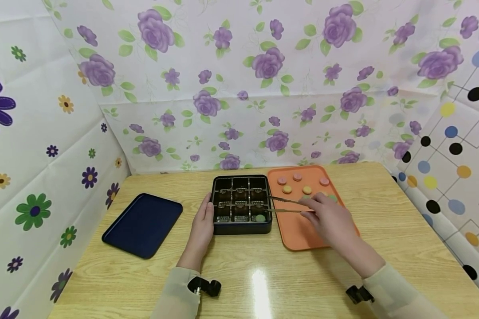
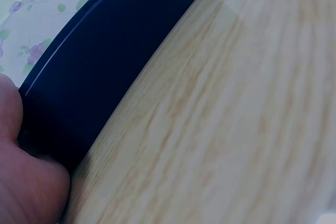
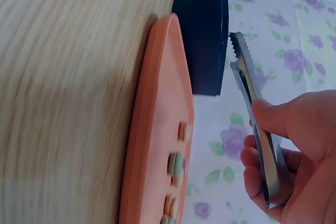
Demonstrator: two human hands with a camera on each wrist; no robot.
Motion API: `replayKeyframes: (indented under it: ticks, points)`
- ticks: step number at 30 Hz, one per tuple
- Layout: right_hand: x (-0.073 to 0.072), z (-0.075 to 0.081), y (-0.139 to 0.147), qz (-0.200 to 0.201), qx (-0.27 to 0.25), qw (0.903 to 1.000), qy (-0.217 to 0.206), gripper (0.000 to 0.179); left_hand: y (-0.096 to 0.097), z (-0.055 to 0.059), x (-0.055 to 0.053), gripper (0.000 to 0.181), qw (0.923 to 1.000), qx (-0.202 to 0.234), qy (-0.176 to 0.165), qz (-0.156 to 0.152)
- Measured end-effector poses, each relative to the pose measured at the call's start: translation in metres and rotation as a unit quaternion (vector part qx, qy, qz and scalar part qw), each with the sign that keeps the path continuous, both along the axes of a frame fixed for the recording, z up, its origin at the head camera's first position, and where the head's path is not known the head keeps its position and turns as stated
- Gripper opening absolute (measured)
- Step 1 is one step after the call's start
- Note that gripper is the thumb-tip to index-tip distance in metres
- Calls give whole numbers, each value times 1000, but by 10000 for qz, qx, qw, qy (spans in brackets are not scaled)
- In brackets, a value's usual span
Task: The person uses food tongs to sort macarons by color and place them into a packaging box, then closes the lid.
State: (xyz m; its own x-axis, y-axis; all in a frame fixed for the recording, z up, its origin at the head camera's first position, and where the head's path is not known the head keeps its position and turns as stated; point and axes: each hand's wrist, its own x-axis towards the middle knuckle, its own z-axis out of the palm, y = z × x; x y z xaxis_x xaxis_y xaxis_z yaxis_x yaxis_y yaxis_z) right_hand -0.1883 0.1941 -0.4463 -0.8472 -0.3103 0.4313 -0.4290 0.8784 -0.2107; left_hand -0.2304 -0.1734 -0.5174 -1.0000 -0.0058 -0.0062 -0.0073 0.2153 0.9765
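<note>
1 pr silvery metal tongs [image 3: 270, 163] w/ toothed ends, slightly apart.

Your head camera looks forward and down over the light wood-grain table [image 1: 231, 261] to its far edge, while your left and right wrist cameras look in low, close and tilted, all sharing the square navy box [image 1: 242, 228].

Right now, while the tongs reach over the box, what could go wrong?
The tips of the tongs are close to the green cookie in the near right compartment of the box, so they might knock it. The right hand is above the orange tray and might brush the cookies if it drops lower.
</note>
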Motion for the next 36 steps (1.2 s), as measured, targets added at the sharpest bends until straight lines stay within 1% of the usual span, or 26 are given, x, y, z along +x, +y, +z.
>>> replayKeyframes:
  ticks: [3, 9, 12, 18, 22, 31, 36]
  points:
    - [1, 2, 10, -222, 45, 9997, -13, 31, 0, 0, 0, 62, 10000, 11, -20, 3]
    - [2, -4, 28, -512, -173, 9984, -147, 34, 0, 0, 0, 62, 10000, 12, -43, 14]
    - [3, -7, 37, -569, -241, 9980, -140, 35, 0, -1, 0, 62, 10000, 18, -42, 2]
    - [4, -11, 50, -693, -252, 9973, 8, 31, 0, 0, 0, 62, 10000, 27, -69, -3]
    - [4, -13, 58, -778, -278, 9966, -2, 29, 0, 0, 0, 62, 10000, 31, -70, -1]
    - [4, -18, 75, -1048, -255, 9939, -223, 31, 0, 0, 0, 62, 10000, 41, -85, -29]
    - [3, -21, 80, -1134, -232, 9927, -346, 31, 0, 1, 0, 62, 9999, 31, -96, -7]
